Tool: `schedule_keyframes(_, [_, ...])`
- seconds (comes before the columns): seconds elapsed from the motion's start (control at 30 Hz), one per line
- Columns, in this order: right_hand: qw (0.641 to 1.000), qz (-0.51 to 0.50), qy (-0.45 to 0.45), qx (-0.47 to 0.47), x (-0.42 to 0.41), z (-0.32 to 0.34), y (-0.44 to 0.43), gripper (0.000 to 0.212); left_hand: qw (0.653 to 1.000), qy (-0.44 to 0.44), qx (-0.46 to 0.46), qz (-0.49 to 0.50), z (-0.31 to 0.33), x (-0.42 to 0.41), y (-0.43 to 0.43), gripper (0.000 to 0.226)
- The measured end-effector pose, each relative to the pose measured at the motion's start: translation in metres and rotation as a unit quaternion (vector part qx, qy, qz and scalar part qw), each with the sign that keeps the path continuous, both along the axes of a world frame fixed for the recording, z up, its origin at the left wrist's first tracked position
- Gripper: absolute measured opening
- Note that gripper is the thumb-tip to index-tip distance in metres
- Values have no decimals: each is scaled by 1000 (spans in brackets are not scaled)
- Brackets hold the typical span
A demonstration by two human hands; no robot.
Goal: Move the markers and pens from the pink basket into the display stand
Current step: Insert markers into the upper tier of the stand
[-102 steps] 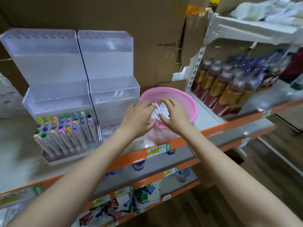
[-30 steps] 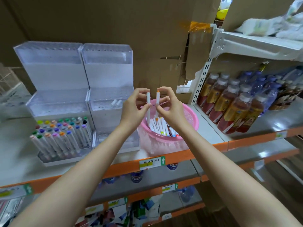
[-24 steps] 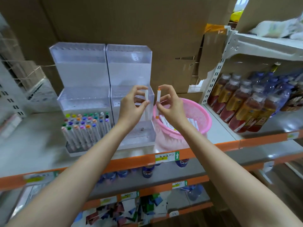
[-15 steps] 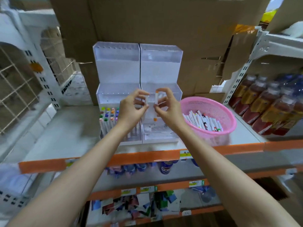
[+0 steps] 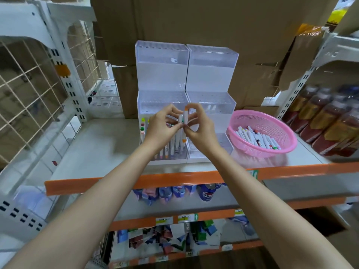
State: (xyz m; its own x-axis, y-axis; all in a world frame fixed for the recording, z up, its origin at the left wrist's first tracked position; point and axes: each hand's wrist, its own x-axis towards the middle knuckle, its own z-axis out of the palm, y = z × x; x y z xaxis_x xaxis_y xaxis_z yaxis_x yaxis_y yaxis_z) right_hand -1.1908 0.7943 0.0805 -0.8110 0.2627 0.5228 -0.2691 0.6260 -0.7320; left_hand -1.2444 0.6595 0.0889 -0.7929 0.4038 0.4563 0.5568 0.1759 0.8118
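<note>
Where the two sets of fingertips meet, two markers stand upright side by side. The left hand (image 5: 159,131) pinches a white marker (image 5: 180,119) between thumb and curled fingers. The right hand (image 5: 202,133) pinches an orange-capped marker (image 5: 185,117), its cap above the fingertips and its orange lower end showing below them. Whether the two barrels touch: cannot tell, the fingers overlap them. Directly behind the fingers is the display stand (image 5: 211,74), clear and stepped, two units side by side. Below and behind the left fingers, the bottom tier of its left unit holds the stored markers (image 5: 172,147). Most are hidden by the left hand, with only lower barrels and a few caps visible; count not readable. Right of the right fingers and well apart, the pink basket (image 5: 290,141) sits on the same shelf (image 5: 101,148) and holds a heap of loose markers (image 5: 256,137); cap colours are small and hard to read. Farther right are bottles (image 5: 330,123), blurred and cut off at the frame edge. Cardboard boxes (image 5: 194,20) stand behind the stand. A wire grid panel (image 5: 29,84) is left of the left fingers. Goods on the lower shelves are out of focus.
</note>
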Motion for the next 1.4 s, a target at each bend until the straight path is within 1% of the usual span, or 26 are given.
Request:
schedule_keyframes(0.2, [1000,-19,18,-3,0,-7,1,45,1000,16,-17,-5,-1,-2,0,24])
schedule_keyframes(0.37, [999,-25,22,-9,1,-12,2,44,998,43,-49,-19,-3,-3,-1,23])
schedule_keyframes(0.57, [999,-18,28,-18,1,-14,1,43,991,110,-75,2,-3,-7,0,17])
schedule_keyframes(0.83, [999,-22,29,-7,2,-14,1,41,986,140,-86,8,1,-7,-2,10])
schedule_keyframes(1.03, [999,-26,35,1,3,-17,4,43,976,174,-133,9,-9,-4,-2,13])
schedule_keyframes(1.4, [999,-22,38,3,5,-20,2,41,959,231,-164,17,-18,-2,-3,11])
